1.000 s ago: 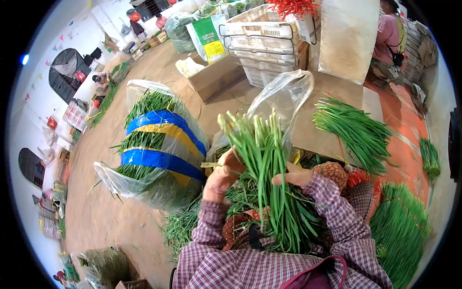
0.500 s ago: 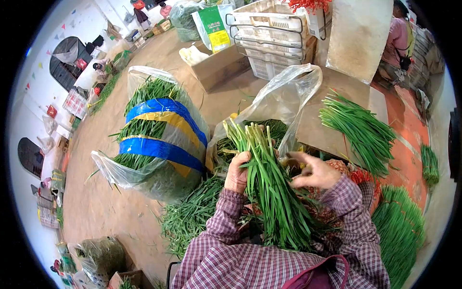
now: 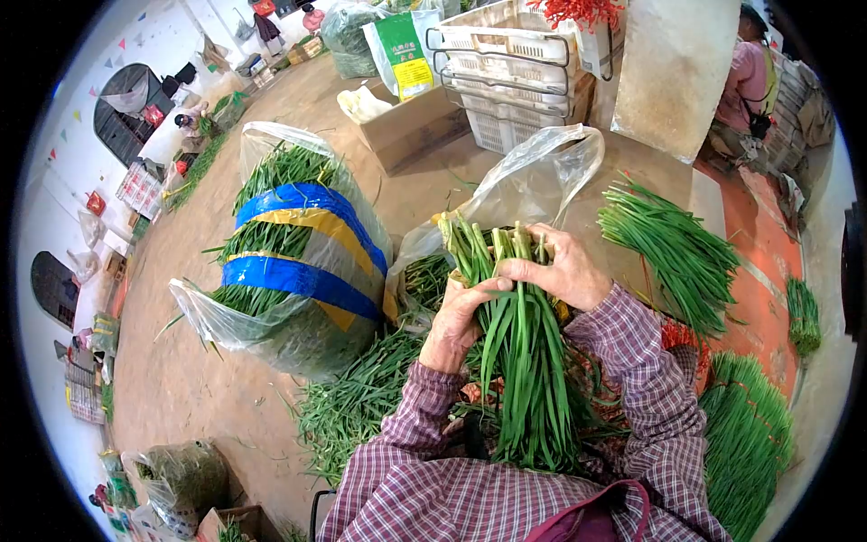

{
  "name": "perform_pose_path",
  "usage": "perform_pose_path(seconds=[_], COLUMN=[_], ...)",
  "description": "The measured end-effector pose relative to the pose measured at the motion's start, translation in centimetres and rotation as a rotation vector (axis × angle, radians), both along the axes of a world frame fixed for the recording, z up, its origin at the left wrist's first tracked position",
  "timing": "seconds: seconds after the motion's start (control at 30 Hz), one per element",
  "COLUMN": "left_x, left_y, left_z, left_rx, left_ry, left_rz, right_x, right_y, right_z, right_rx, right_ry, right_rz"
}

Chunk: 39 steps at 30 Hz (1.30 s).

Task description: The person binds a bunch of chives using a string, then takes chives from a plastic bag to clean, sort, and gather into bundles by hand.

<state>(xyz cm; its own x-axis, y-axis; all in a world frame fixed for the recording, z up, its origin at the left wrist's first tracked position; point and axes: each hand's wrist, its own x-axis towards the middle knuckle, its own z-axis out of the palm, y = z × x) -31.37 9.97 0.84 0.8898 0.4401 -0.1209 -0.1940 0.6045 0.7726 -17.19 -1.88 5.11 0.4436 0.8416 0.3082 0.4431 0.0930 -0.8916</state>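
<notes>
Over my lap I hold a bunch of garlic chives (image 3: 528, 370), pale cut ends up and green leaves hanging down. My left hand (image 3: 454, 323) is wrapped round its left side. My right hand (image 3: 569, 268) grips the stems near the top from the right, with both thumbs close together in front. Some fingers are hidden behind the stems. Just beyond my hands an open clear plastic bag (image 3: 542, 172) has more chives inside. A neat bunch of chives (image 3: 673, 248) lies on a board to the right.
A taped bag of chives (image 3: 307, 280) stands at left, with loose leaves (image 3: 352, 406) beside it. Tied bundles (image 3: 745, 443) lie at lower right. A cardboard box (image 3: 415, 131) and stacked white crates (image 3: 515, 81) stand ahead. Another person (image 3: 745, 72) sits at far right.
My right hand, held apart beside the bunch before, has come up and in to grip the stems. The bunch hangs more upright.
</notes>
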Motion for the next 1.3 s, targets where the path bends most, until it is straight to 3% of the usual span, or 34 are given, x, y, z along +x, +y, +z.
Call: perform_pose_path(seconds=[0.07, 0.17, 0.57, 0.63, 0.83, 0.9, 0.97, 1.0, 1.07, 1.2, 1.3], left_x=[0.2, 0.3, 0.8, 0.8, 0.9, 1.1, 0.7, 0.3, -0.7, -2.3, -2.3], left_y=[-0.5, -0.7, -1.8, -1.7, -1.5, -0.8, 0.2, 1.2, 3.5, 5.9, 4.4], left_z=[0.9, 1.3, 2.3, 2.1, 1.6, 0.9, 0.9, 0.5, 0.1, -0.2, -0.5], left_rx=[-0.039, -0.077, 0.026, 0.002, 0.017, -0.007, -0.026, -0.016, -0.05, -0.035, -0.078], left_ry=[-0.017, -0.013, -0.036, -0.041, -0.031, -0.069, -0.145, -0.164, -0.223, -0.298, -0.356], left_rz=[0.019, 0.078, 0.095, 0.102, 0.096, 0.079, 0.016, 0.043, 0.042, 0.003, -0.034], right_x=[-0.2, -0.5, -0.5, -0.6, -1.0, -1.0, 0.1, 1.0, 3.7, 9.7, 8.3], right_y=[-0.1, -0.7, 0.6, 0.3, -0.6, -1.4, -2.1, -3.3, -5.8, -11.6, -12.6], right_z=[0.2, 0.8, -1.2, -1.2, -1.3, -0.7, -0.4, 0.6, 1.8, 4.5, 6.2], right_rx=[0.014, 0.037, 0.139, 0.164, 0.2, 0.19, 0.182, 0.151, 0.2, 0.563, 0.38], right_ry=[0.272, 0.437, 0.375, 0.58, 0.647, 0.845, 0.792, 0.594, 0.474, 0.572, 0.358], right_rz=[0.042, -0.001, 0.053, 0.013, -0.081, -0.075, -0.162, -0.202, -0.318, -0.443, -0.503])
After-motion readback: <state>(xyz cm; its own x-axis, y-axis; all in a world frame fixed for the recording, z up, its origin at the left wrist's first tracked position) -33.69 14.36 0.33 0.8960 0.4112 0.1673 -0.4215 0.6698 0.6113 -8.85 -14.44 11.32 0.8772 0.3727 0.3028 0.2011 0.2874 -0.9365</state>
